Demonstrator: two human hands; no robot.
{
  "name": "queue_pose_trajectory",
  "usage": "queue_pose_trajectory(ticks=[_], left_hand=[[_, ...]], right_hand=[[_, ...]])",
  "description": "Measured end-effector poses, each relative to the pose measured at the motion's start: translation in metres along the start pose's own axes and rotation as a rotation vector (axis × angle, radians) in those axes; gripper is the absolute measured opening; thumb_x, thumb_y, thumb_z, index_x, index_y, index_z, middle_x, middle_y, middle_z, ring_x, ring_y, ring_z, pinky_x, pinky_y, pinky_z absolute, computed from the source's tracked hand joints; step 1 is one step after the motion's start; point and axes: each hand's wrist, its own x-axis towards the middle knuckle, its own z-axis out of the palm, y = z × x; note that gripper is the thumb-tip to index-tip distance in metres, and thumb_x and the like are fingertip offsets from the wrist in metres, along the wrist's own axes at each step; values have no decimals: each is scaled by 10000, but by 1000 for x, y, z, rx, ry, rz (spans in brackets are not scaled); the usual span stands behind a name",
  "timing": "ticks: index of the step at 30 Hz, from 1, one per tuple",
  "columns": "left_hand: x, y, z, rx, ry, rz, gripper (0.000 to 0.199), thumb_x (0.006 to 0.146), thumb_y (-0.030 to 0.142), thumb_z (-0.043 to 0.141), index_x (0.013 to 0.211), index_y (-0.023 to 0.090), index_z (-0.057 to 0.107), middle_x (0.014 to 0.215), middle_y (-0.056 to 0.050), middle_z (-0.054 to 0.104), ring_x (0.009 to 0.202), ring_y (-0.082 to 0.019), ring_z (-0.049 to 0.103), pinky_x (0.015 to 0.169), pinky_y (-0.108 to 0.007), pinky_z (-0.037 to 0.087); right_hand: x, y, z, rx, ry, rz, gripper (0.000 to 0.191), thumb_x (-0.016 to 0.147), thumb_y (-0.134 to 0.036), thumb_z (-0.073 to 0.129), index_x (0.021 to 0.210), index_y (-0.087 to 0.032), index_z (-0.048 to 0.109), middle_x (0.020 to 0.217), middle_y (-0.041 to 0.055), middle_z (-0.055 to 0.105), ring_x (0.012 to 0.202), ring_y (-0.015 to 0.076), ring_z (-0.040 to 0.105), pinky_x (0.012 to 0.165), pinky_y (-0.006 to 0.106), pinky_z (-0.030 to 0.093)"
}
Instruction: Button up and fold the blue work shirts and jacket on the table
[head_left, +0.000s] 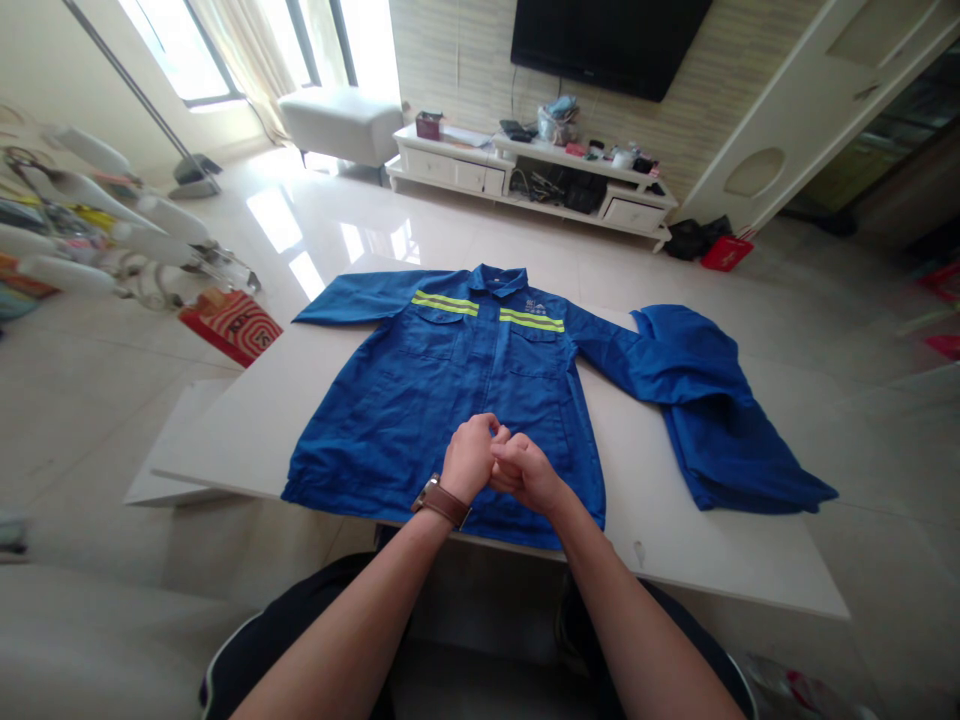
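My left hand (pixel 471 458), with a brown-strapped watch (pixel 442 500) on the wrist, meets my right hand (pixel 527 472) over the lower front of a blue work jacket (pixel 360 400). Both hands are closed, their curled fingers touching each other. Nothing shows between them, and no cloth is pulled up. The jacket lies spread front up on a white table (pixel 232 430), collar away from me, with yellow-green reflective strips across the chest. One sleeve stretches out to the left. The other runs right to a folded blue garment (pixel 727 420), and I cannot tell exactly how they overlap.
A red paper bag (pixel 234 325) stands by the table's far left side, near a white lamp-like fixture (pixel 142 210). Farther back are a low white cabinet (pixel 442 170) with clutter, a bench (pixel 341 120) and a wall television (pixel 604 45). My knees are under the near edge.
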Motion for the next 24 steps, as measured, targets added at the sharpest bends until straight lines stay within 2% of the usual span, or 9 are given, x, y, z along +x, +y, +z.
queue_pose_trajectory(ticks=[10, 19, 24], left_hand=[[1, -2, 3, -41, 9, 20, 245, 969, 354, 542, 883, 188, 701, 775, -59, 709, 717, -176, 623, 635, -262, 365], [-1, 4, -2, -118, 33, 11, 197, 950, 325, 565, 873, 188, 684, 733, -28, 672, 666, -147, 581, 636, -251, 352], [2, -1, 3, -114, 36, 12, 192, 938, 316, 574, 867, 177, 685, 743, -33, 667, 675, -146, 570, 634, -248, 351]], right_hand=[[0, 0, 0, 12, -1, -4, 715, 817, -530, 756, 431, -233, 233, 370, -106, 188, 351, 20, 143, 398, 222, 119], [0, -3, 2, 22, -6, -18, 718, 824, -506, 756, 423, -225, 230, 371, -103, 197, 344, 14, 138, 400, 222, 106], [1, -3, 3, 35, -21, -26, 716, 828, -491, 752, 421, -222, 227, 371, -101, 199, 340, 13, 143, 398, 218, 109]])
